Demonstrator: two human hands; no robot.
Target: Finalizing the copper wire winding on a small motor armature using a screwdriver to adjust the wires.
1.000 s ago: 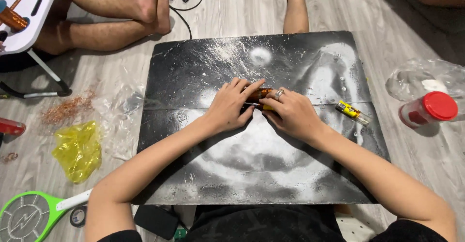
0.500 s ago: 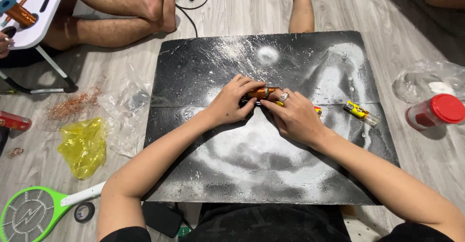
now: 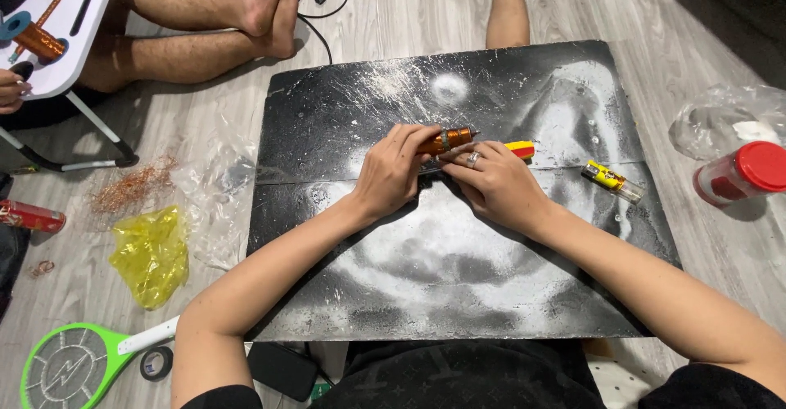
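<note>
Now the left hand (image 3: 391, 173) and right hand (image 3: 490, 181) both grip the copper coil (image 3: 446, 140) mid-board (image 3: 344, 106); its winding looks nearly full.

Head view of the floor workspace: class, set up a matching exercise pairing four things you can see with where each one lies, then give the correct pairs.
Things:
1. copper-wound cylinder
2. red-lidded jar
3. yellow plastic bag
4. green racket-shaped swatter

Places:
A. bottom-left corner of the floor
B. floor left of the black board, near loose copper wire
C. between the left hand and right hand, on the board
D. floor right of the board

Pairs: 1-C, 2-D, 3-B, 4-A
</note>
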